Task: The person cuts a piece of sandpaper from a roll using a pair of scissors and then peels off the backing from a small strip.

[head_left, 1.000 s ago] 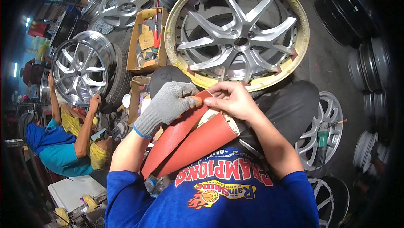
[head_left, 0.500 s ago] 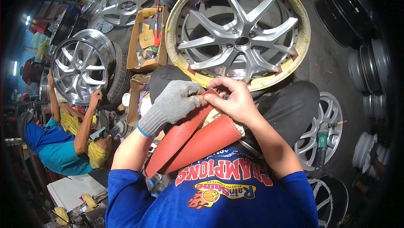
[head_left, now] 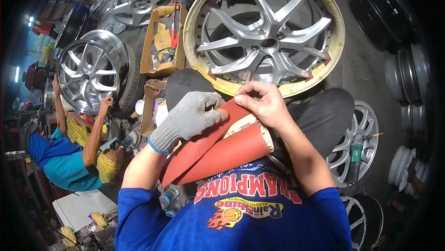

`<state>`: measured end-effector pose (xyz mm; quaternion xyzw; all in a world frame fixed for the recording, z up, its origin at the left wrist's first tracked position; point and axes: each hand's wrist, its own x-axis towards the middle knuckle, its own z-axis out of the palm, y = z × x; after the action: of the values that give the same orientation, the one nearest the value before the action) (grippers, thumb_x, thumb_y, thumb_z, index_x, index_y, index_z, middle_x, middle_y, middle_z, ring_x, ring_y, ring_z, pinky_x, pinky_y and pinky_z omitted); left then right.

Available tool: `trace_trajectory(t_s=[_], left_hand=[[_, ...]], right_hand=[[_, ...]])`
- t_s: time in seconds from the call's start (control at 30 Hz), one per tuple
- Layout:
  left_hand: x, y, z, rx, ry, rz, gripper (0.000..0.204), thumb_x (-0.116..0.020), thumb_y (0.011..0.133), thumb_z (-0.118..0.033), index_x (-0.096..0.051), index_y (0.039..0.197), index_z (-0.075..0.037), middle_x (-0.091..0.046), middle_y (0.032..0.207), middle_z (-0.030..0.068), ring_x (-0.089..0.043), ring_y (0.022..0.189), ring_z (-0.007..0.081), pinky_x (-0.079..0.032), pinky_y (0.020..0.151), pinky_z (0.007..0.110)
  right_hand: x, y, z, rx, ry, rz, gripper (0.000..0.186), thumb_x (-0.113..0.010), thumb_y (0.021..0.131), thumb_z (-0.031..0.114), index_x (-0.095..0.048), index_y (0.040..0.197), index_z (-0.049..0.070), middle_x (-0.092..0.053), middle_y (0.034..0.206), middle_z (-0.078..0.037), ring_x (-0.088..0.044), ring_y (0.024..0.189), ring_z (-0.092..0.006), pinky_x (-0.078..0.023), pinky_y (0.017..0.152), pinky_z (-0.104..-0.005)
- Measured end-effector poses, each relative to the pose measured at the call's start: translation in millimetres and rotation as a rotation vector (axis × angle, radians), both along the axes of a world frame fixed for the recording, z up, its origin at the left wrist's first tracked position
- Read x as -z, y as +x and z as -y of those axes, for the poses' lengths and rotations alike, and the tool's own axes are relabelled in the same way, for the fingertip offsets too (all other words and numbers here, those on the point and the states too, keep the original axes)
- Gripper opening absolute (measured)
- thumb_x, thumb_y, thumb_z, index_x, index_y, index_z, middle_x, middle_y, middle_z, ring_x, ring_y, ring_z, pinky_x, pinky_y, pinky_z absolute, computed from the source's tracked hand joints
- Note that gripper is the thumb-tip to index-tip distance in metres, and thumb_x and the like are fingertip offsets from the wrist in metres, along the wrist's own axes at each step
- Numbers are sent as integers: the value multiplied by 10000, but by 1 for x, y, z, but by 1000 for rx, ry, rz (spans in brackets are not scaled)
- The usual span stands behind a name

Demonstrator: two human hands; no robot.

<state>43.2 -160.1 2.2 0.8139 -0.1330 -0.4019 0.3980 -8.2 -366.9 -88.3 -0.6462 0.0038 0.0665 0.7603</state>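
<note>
Red abrasive sheet, looks like sandpaper: grit side red, back pale and printed. It's above the person's lap, between the dark trouser knees and the blue shirt. Upper flap slants from a pointed lower-left end up to the right hand; below it, the rest is curled into a loose tube, open end to the right. Can't tell how flap and tube join; the lower-left end is overlapped.

Left hand, gray glove, grips the flap's upper-left edge, thumb on the red face; fingers underneath mostly hidden. Right hand, bare, pinches the top corner between thumb and fingers.

Handling, my read: very light, bendy but springy, wants to re-curl. Should crease if folded hard and tear if an edge gets nicked. Grit side shouldn't slip, but it'll scuff bare skin; smooth back likely slides more. Best hold: opposite edges or corners, thumb on grit, fingers spread behind; don't squash the tube.

Wheel with yellow-taped rim sits just past the hands.
</note>
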Motion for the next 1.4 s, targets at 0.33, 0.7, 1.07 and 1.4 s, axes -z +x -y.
trace_trajectory(t_s=[0.33, 0.7, 1.07, 1.4], left_hand=[[7, 1, -4, -15, 36, 91, 267, -757, 837, -250, -686, 850, 7, -574, 642, 36, -537, 539, 95, -432, 489, 299], [24, 6, -10, -88, -78, 43, 242, -762, 840, -242, -698, 852, -9, -598, 646, 10, -531, 523, 73, -413, 466, 263], [8, 0, -3, -53, -11, -3, 214, -754, 834, -203, -684, 879, -6, -614, 708, -6, -549, 620, 68, -438, 556, 241], [1, 1, -7, 59, 86, 49, 326, -729, 897, -339, -710, 826, -21, -593, 620, -5, -522, 483, 80, -411, 452, 275]], right_hand=[[5, -3, 0, -92, -89, -36, 289, -805, 863, 243, -743, 944, -27, -669, 726, -9, -537, 643, -47, -459, 592, -256], [18, -8, 11, -108, -89, -92, 354, -838, 820, 289, -756, 959, -26, -702, 721, -64, -595, 666, -62, -489, 619, -260], [16, -11, 17, -68, -93, -49, 212, -780, 876, 180, -731, 874, -26, -548, 627, 34, -448, 592, -42, -359, 519, -255], [15, -12, 25, -50, 9, -98, 221, -791, 879, 184, -720, 853, -24, -551, 634, 58, -445, 587, -20, -346, 506, -240]])
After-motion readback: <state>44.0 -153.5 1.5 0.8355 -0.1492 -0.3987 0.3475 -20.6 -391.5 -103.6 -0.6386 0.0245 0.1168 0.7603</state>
